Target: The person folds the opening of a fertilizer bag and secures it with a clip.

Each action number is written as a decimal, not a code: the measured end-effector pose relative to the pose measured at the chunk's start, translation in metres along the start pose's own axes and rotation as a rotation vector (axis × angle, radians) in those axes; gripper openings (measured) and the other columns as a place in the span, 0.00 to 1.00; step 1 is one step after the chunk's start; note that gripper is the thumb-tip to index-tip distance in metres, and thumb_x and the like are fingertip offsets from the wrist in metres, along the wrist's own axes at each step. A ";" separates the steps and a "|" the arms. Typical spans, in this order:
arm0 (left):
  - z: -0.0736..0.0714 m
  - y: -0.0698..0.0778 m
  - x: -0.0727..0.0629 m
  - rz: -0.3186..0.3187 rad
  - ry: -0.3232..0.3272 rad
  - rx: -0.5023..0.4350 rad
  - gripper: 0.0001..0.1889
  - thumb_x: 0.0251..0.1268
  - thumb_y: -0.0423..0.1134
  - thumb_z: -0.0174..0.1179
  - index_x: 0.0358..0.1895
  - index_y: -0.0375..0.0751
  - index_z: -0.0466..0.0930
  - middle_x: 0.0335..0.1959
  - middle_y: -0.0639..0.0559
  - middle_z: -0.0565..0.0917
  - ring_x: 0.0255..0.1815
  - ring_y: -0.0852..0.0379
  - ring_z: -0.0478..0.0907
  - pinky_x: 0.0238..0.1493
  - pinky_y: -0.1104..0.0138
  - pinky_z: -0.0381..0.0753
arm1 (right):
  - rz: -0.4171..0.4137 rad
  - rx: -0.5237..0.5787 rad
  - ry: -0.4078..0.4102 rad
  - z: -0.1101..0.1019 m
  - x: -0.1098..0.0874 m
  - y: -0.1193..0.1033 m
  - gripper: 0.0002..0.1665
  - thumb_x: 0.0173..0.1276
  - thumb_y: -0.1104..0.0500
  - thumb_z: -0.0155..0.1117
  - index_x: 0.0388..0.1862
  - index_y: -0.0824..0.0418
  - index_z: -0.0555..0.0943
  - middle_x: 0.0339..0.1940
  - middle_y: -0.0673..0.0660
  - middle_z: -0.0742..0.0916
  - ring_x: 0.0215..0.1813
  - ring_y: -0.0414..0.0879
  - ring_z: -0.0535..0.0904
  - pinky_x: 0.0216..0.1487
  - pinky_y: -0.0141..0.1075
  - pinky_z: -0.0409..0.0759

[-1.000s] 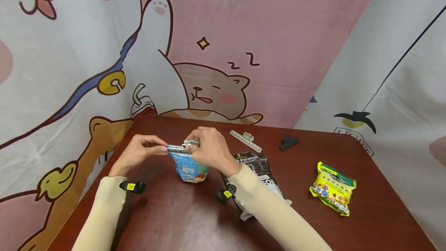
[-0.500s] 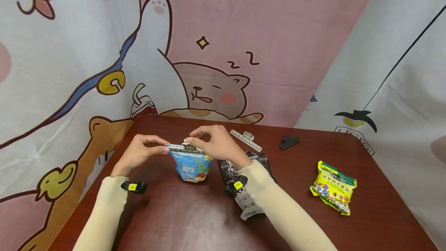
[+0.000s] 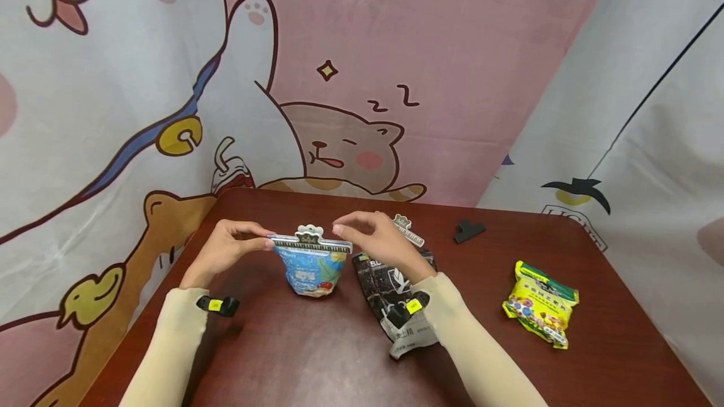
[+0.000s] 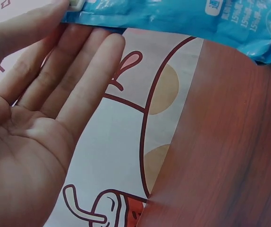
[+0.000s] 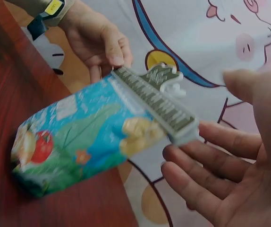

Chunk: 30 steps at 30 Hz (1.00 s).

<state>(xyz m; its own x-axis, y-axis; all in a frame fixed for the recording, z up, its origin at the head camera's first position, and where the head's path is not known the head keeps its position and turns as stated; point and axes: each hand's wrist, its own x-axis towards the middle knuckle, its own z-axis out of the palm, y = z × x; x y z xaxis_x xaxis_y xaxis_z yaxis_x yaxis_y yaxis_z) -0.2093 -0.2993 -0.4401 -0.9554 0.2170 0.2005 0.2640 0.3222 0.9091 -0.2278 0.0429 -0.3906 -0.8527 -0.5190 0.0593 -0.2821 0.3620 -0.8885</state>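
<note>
A blue printed bag point(image 3: 308, 272) stands on the table, its top edge clamped by a long ruler-marked clip point(image 3: 309, 242) with a decorated handle. My left hand point(image 3: 226, 247) pinches the left end of the clip and bag top between thumb and fingers; the left wrist view shows the bag's blue edge point(image 4: 164, 16) at those fingertips. Just right of the clip, my right hand point(image 3: 376, 237) holds nothing, thumb and fingers spread apart. In the right wrist view its fingers point(image 5: 206, 165) lie close to the clip's near end; whether they touch is hard to tell.
Right of the blue bag lies a black and grey soil bag point(image 3: 390, 297), partly under my right forearm. Behind it is a second ruler clip point(image 3: 410, 231), partly hidden by my right hand. A black clip point(image 3: 469, 231) and a yellow bag point(image 3: 542, 306) lie farther right.
My right hand has let go of the clip's handle and moved right, uncovering the clip across the bag top. My left hand has kept its pinch at the left end.
</note>
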 end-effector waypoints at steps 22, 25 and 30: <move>0.005 -0.005 -0.004 -0.008 -0.010 0.056 0.13 0.69 0.42 0.68 0.52 0.42 0.90 0.46 0.47 0.91 0.43 0.58 0.84 0.44 0.67 0.85 | -0.097 0.051 0.131 0.022 -0.022 0.027 0.10 0.67 0.47 0.74 0.43 0.49 0.90 0.38 0.51 0.92 0.41 0.51 0.89 0.40 0.34 0.84; 0.008 -0.008 -0.006 0.015 0.008 0.030 0.12 0.70 0.39 0.67 0.51 0.38 0.89 0.45 0.46 0.91 0.42 0.54 0.88 0.44 0.67 0.87 | -0.089 0.043 0.126 0.026 -0.020 0.028 0.09 0.68 0.46 0.73 0.42 0.48 0.89 0.37 0.49 0.92 0.42 0.52 0.89 0.40 0.34 0.82; 0.017 -0.010 -0.003 0.048 0.056 -0.078 0.12 0.69 0.35 0.67 0.49 0.29 0.87 0.41 0.55 0.91 0.39 0.46 0.91 0.44 0.64 0.89 | -0.088 0.056 0.133 0.027 -0.019 0.031 0.07 0.68 0.50 0.73 0.40 0.50 0.88 0.36 0.50 0.93 0.39 0.45 0.89 0.38 0.32 0.81</move>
<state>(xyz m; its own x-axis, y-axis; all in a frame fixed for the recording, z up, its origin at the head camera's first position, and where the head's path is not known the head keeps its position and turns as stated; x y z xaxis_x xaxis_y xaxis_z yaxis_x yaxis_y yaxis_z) -0.2064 -0.2875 -0.4559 -0.9483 0.1778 0.2628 0.3007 0.2395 0.9232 -0.2083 0.0429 -0.4317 -0.8776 -0.4381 0.1946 -0.3365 0.2740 -0.9009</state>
